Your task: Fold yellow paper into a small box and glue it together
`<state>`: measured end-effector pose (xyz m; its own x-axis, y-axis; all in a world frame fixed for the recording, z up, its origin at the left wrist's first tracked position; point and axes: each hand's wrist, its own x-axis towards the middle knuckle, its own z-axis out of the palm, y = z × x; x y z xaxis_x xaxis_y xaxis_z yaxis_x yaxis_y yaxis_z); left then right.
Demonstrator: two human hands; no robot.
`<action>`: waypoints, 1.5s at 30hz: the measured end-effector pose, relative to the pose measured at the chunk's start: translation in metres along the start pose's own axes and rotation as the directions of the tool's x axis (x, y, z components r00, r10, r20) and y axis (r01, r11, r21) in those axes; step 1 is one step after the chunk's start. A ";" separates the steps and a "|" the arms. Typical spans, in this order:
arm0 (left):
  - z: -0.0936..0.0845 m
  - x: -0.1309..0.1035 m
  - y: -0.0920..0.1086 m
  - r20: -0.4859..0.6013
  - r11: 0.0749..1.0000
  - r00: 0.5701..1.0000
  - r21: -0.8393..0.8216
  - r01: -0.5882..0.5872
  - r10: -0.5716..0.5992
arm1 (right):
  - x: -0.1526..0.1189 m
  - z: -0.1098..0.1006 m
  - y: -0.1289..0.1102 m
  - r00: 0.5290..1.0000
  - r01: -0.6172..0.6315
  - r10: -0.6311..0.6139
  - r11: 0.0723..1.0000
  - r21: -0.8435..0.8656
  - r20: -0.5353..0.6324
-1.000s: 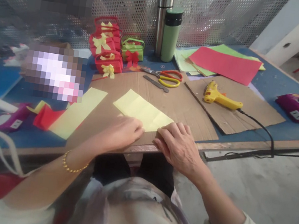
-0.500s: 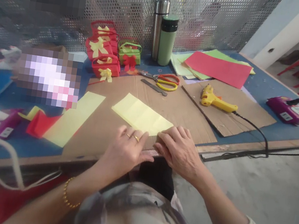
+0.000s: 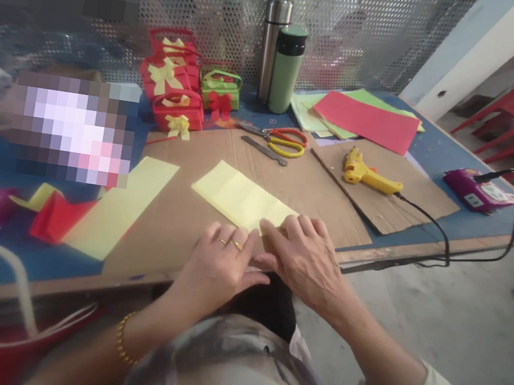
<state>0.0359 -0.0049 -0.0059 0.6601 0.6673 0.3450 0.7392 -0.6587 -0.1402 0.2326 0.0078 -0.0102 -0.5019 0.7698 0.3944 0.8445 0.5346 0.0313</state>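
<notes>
A creased pale yellow paper (image 3: 243,194) lies on a brown cardboard sheet (image 3: 170,218), its near right end under my fingers. My left hand (image 3: 222,258), with rings on it, has curled fingers pressed at the paper's near edge and its thumb stretched to the right. My right hand (image 3: 300,254) is closed over the paper's right corner, its thumb and index finger close to the left fingertips. The edge between the hands is partly hidden. Scissors (image 3: 288,140) with red and yellow handles and a grey blade (image 3: 264,150) lie just beyond the paper.
Small red boxes (image 3: 179,113) with yellow bows and a green box (image 3: 221,89) stand at the back, beside a green flask (image 3: 286,71). A yellow glue gun (image 3: 370,174) with a black cord lies right. Another yellow strip (image 3: 124,208) and red paper (image 3: 57,217) lie left.
My right thumb and index finger have moved a little left along the paper, toward my left hand. My left thumb reaches slightly further right. The camera view has shifted slightly.
</notes>
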 end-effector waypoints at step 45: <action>0.020 0.017 0.007 -0.089 0.988 0.994 -0.133 -0.081 0.070 | -0.042 0.032 0.008 0.978 -0.060 0.077 0.994 0.096 -0.193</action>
<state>0.0554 0.0087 -0.0197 0.6956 0.5860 0.4157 0.6588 -0.7511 -0.0436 0.2547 -0.0091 -0.0555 -0.3895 0.7270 0.5655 0.8511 0.5188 -0.0808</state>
